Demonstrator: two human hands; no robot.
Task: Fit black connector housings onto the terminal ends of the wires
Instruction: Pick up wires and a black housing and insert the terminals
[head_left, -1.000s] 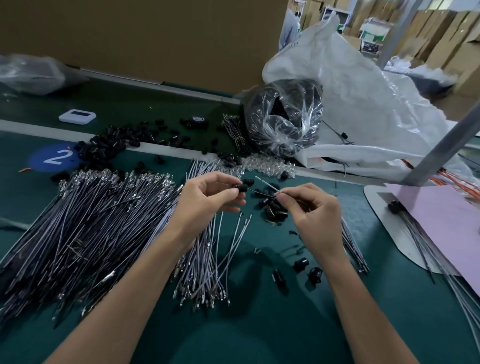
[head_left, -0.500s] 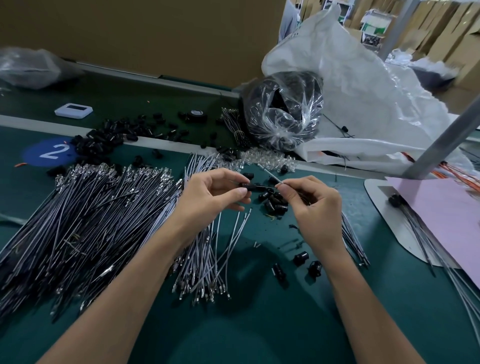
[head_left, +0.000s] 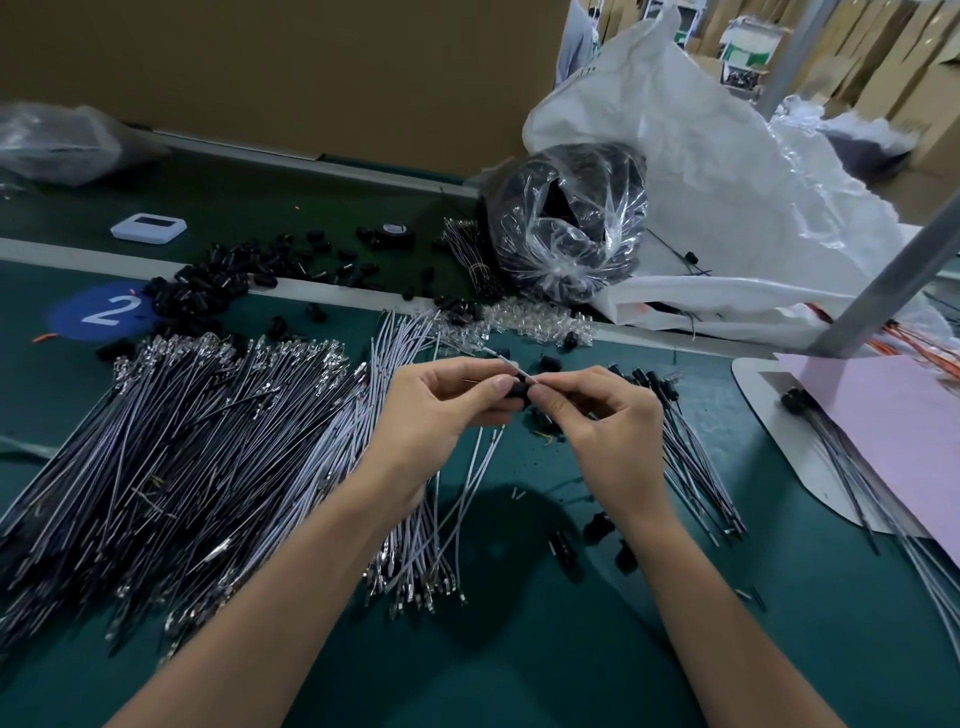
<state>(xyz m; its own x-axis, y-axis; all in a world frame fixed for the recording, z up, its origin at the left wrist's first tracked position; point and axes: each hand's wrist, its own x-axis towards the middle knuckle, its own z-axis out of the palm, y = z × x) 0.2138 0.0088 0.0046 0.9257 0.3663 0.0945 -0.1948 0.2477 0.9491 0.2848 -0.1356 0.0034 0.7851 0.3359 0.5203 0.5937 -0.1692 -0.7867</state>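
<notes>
One small black plastic connector housing (head_left: 516, 392) and one thin grey wire (head_left: 508, 360) are held; three more loose black housings (head_left: 597, 525) lie nearby. Alongside lie one white rectangular device (head_left: 149, 226), one black tape roll (head_left: 396, 235), one blue round marker (head_left: 98, 312) and one pink sheet (head_left: 893, 415); the heaped grey wires (head_left: 182, 441) are beyond counting.

connector housing (head_left: 519, 392) mostly hidden behind fingertips (head_left: 500, 384), wire pile (head_left: 156, 441) cut off at left edge
</notes>
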